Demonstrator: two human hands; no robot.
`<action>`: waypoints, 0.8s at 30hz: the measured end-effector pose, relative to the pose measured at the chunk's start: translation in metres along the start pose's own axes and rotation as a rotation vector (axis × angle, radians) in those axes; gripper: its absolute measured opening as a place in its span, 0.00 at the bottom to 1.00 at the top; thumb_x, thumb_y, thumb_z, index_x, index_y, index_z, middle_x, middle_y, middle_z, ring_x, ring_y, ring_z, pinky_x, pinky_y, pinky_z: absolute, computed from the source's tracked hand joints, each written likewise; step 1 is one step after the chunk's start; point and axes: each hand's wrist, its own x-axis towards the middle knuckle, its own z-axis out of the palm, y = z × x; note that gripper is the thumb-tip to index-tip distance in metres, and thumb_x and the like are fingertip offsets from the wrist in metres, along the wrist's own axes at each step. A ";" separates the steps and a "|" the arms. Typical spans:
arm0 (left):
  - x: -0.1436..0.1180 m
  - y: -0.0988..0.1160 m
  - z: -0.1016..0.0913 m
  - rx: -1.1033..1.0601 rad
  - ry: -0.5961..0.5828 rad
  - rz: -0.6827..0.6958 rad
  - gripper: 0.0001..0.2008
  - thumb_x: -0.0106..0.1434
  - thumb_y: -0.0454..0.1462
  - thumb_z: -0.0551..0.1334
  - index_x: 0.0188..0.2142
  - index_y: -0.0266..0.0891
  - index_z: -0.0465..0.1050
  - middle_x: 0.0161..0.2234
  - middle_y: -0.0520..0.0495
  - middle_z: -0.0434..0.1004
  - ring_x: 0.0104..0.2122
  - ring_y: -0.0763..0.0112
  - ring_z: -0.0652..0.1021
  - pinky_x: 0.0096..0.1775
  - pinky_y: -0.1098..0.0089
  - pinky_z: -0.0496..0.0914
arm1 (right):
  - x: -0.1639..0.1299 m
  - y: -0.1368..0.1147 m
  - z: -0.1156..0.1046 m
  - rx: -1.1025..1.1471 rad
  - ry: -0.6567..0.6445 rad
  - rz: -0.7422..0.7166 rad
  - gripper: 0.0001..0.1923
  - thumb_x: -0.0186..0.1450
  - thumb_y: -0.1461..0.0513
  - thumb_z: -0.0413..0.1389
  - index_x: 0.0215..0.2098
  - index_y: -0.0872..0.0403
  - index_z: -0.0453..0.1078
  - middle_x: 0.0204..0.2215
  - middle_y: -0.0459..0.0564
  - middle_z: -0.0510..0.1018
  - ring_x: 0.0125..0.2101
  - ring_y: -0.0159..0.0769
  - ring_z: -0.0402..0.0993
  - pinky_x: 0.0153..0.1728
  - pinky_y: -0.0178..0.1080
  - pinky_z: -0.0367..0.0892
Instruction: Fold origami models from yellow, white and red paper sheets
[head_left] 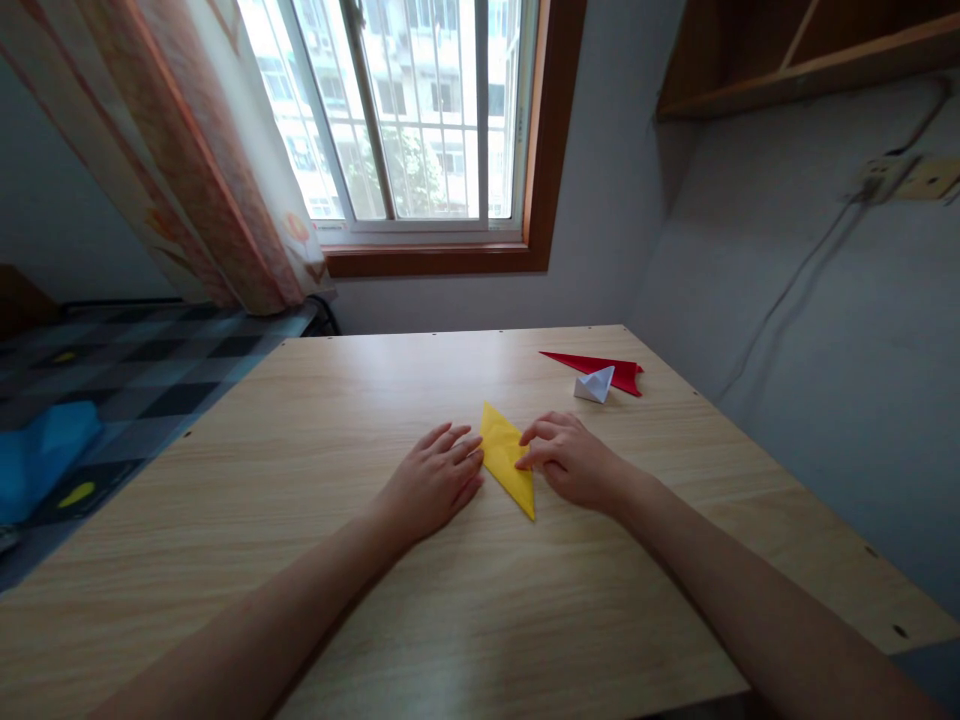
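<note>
A folded piece of yellow paper (504, 452), shaped like a slanted diamond, lies on the wooden table (300, 480) between my hands. My left hand (441, 475) rests flat with its fingers stretched out, and its fingertips touch the paper's left edge. On the other side, my right hand (566, 458) has its fingers bent, with thumb and forefinger on the right part of the yellow paper. Creases show on the paper's upper face.
Behind my right hand sit a small white folded paper (595, 385) and a long, pointed red folded paper (615, 373). A window (420, 130) and a curtain (217, 170) are beyond the table. To the left is a bed with a checked cover (172, 345) and a blue object (45, 450).
</note>
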 end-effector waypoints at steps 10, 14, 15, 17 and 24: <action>0.001 0.004 -0.001 -0.094 -0.002 0.037 0.16 0.70 0.39 0.53 0.53 0.37 0.71 0.54 0.42 0.74 0.56 0.58 0.71 0.60 0.54 0.63 | 0.000 0.001 0.006 0.097 -0.018 -0.019 0.21 0.60 0.73 0.50 0.39 0.47 0.80 0.40 0.46 0.81 0.42 0.37 0.72 0.50 0.43 0.62; 0.002 0.007 -0.001 -0.243 -0.091 0.150 0.16 0.71 0.40 0.52 0.52 0.38 0.72 0.52 0.42 0.76 0.52 0.63 0.74 0.57 0.59 0.67 | -0.001 0.001 0.006 0.115 -0.012 -0.015 0.21 0.58 0.74 0.50 0.38 0.49 0.80 0.39 0.47 0.81 0.41 0.37 0.72 0.48 0.43 0.63; 0.002 0.007 -0.001 -0.260 -0.102 0.152 0.17 0.71 0.40 0.51 0.53 0.38 0.72 0.52 0.42 0.76 0.52 0.63 0.75 0.57 0.59 0.68 | 0.000 0.000 0.006 0.119 -0.012 -0.013 0.20 0.58 0.73 0.50 0.38 0.49 0.79 0.39 0.47 0.81 0.40 0.37 0.72 0.48 0.43 0.64; 0.002 0.008 0.000 -0.282 -0.110 0.139 0.17 0.71 0.40 0.51 0.53 0.39 0.71 0.53 0.41 0.75 0.53 0.62 0.74 0.57 0.58 0.67 | 0.000 -0.001 0.007 0.127 -0.007 0.001 0.19 0.58 0.73 0.51 0.37 0.50 0.79 0.38 0.48 0.80 0.39 0.37 0.72 0.47 0.42 0.64; 0.000 0.012 0.000 -0.324 -0.087 0.084 0.15 0.71 0.40 0.52 0.49 0.41 0.75 0.52 0.43 0.76 0.53 0.63 0.74 0.57 0.59 0.68 | 0.003 0.007 0.014 0.047 0.143 0.263 0.13 0.64 0.65 0.54 0.45 0.54 0.77 0.40 0.54 0.78 0.44 0.41 0.70 0.49 0.44 0.63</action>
